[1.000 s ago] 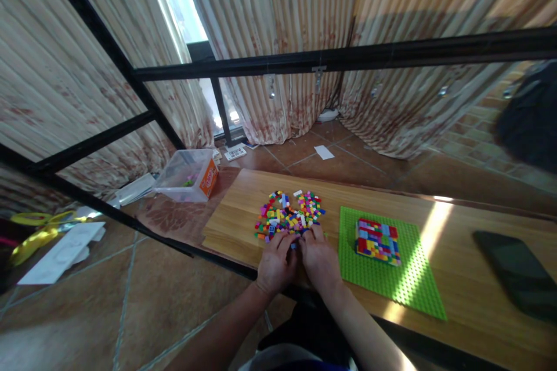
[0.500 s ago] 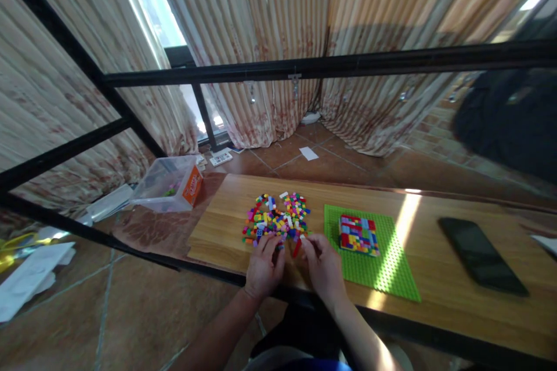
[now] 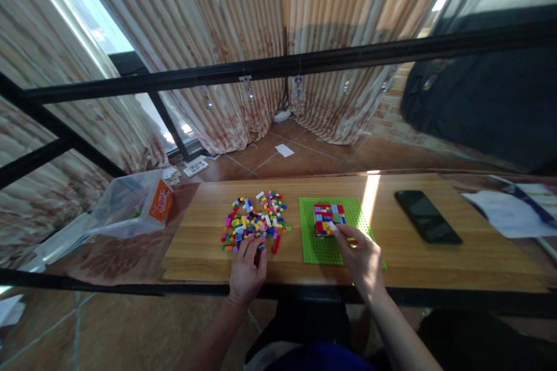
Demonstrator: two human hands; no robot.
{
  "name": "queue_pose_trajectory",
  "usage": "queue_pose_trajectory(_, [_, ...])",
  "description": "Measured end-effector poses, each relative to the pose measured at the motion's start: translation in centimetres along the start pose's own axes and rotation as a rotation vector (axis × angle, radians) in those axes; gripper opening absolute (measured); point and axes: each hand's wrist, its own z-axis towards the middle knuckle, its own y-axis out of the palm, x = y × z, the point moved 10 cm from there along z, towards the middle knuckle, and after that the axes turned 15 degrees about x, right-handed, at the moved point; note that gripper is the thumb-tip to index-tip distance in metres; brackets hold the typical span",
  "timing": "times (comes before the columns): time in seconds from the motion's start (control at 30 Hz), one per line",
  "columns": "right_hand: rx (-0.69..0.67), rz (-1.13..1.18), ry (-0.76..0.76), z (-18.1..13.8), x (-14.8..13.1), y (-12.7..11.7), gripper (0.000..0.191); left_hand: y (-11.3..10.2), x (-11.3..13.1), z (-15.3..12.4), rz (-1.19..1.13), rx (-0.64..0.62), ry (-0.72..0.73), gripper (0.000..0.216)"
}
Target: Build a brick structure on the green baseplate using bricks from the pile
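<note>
Brick pile on wooden table, left hand spread touching it, right hand pinching white brick, curtains behind.

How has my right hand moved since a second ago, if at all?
Yes. The right hand has gone rightward from the loose brick pile to over the green baseplate, beside the brick block.

White brick over multicolour slab on green baseplate; loose pile beside.
</note>
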Motion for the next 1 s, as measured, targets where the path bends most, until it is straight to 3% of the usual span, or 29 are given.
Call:
queue_pose_trajectory(0.17, [0.003, -0.095, -0.245, 1.6, -1.7, 0.7, 0.025, 0.0, 0.0, -0.1, 0.009, 0.033, 0.05, 0.025])
queue_pose_trajectory(0.47, [-0.221, -0.229, -0.594, 3.2, -4.2, 3.7, 0.026, 0.0, 0.2, -0.1, 0.033, 0.043, 0.06, 0.024])
queue_pose_trajectory(0.77, [-0.141, -0.223, -0.648, 3.0, -2.9, 3.8, 0.024, 0.1, 0.1, -0.2, 0.029, 0.046, 0.06, 0.024])
queue_pose_trajectory(1.0, [-0.117, -0.338, -0.753, 1.5, -3.7, 3.7, 0.025, 0.0, 0.6, -0.1, 0.031, 0.044, 0.073, 0.024])
